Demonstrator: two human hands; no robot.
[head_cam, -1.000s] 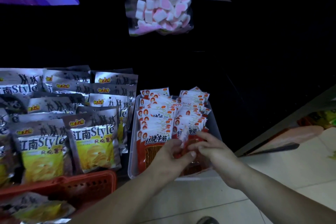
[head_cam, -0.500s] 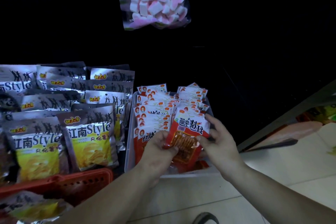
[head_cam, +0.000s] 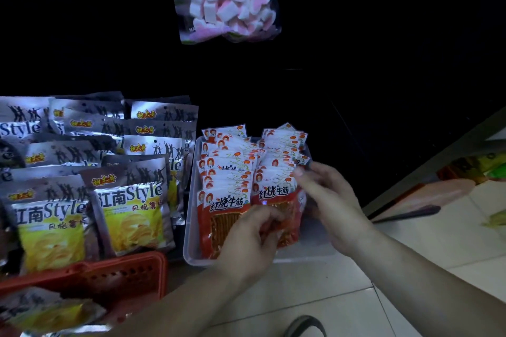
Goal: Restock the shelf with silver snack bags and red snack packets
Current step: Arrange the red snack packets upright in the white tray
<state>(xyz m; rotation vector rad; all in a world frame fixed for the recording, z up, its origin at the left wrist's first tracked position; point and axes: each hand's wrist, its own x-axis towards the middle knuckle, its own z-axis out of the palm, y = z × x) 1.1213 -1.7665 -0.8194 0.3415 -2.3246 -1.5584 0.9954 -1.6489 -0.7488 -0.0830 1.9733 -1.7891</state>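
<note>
Red snack packets [head_cam: 225, 204], left fingers [head_cam: 258, 217] pinching one, right fingers [head_cam: 312, 181] relaxed, tiled floor [head_cam: 328, 298]

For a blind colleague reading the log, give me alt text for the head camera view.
The left hand grips the front red snack packet in a clear tray while the right hand touches packets behind it; silver snack bags stand alongside.

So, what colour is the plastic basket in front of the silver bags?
The basket is red, with small holes in its wall; head view shows it.
</note>
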